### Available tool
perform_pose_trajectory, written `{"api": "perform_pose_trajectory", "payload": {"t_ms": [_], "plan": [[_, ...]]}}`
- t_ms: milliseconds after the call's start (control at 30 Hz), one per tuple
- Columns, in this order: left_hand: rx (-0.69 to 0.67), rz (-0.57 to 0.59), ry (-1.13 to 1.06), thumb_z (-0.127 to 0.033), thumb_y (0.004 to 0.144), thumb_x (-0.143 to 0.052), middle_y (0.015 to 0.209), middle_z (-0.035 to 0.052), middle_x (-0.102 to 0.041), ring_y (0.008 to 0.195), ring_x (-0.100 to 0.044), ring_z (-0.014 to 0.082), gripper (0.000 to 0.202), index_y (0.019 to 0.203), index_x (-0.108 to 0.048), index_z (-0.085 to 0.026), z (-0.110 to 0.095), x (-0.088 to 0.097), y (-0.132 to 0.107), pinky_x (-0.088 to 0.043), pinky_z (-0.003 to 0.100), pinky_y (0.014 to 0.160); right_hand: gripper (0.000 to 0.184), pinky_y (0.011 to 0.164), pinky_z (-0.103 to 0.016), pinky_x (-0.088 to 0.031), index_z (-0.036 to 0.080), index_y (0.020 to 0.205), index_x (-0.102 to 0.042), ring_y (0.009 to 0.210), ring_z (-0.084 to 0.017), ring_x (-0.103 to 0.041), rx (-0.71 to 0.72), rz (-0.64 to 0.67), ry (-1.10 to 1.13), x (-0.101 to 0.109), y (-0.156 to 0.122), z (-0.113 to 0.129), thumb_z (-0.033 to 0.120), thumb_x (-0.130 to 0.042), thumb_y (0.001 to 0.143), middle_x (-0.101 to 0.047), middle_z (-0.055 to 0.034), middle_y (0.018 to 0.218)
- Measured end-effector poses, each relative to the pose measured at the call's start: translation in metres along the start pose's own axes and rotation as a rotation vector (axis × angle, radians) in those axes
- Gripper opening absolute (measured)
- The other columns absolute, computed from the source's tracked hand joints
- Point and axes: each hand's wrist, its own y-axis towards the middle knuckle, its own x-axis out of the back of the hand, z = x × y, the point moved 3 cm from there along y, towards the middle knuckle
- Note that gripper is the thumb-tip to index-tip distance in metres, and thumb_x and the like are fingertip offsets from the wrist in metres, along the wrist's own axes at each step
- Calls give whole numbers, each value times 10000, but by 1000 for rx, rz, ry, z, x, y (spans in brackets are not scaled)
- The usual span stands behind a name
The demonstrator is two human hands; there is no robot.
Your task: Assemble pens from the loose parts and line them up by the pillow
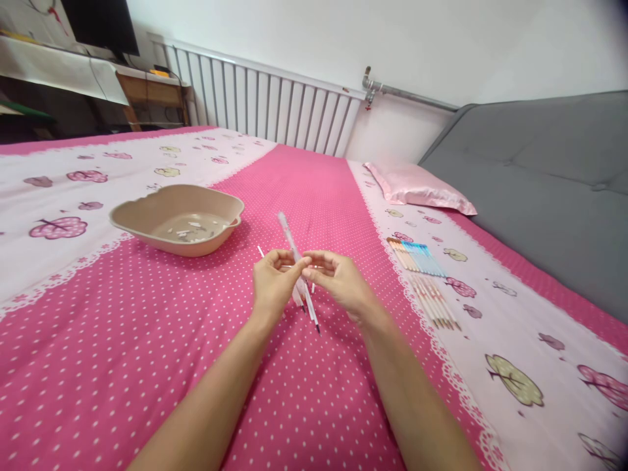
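Note:
My left hand [275,282] and my right hand [339,282] meet above the middle of the bed, fingertips together. Between them slants a slim pen [288,234], pale and translucent, its far end pointing up and away. Both hands are closed, pinching it near its middle; the fingers cover part of it. Just under the hands, white pen refills [311,307] with dark tips lie on the pink dotted bedspread [304,379]. More thin white sticks show partly behind the fingers.
A beige plastic basin [176,245] with small white bits inside stands at left. To the right lie a row of blue and orange pens [417,256] and a row of white pens [436,303]. Farther back are a pink pillow [417,186], a grey headboard [540,163] and a radiator [265,98].

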Motion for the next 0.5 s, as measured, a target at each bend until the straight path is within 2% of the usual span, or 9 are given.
{"api": "perform_pose_trajectory", "payload": {"t_ms": [133,267,400,500], "plan": [[4,-13,-44,-332,534,-804,586,-36,-589,507,-542,81,339,676,-555,-150,0,1,1,-422,196,495,252,798,-350,-529,183,873,-648,816,-175,-670,-28,-17,3,0,0,-3,132,-726,640,-694,-40,860],[-8,-23,-71,-308,499,-811,551,-51,-560,491,-527,76,348,648,-539,-150,0,0,1,-403,186,475,269,710,-320,-535,166,857,-634,725,-164,-664,-37,-51,-89,-1,1,-6,89,-717,614,-676,-23,780],[-10,-25,-87,-313,472,-823,557,-46,-567,503,-536,80,368,653,-553,-139,0,-2,1,-407,188,484,221,672,-303,-530,154,820,-630,699,-162,-659,-7,-92,-194,-1,3,-8,87,-705,623,-673,-23,770],[3,-11,-107,-344,503,-816,603,-26,-597,532,-556,84,383,707,-577,-127,0,-2,1,-426,194,516,198,673,-303,-532,154,805,-631,697,-162,-658,13,-93,-221,-1,3,-9,107,-714,632,-675,-26,769]]}}
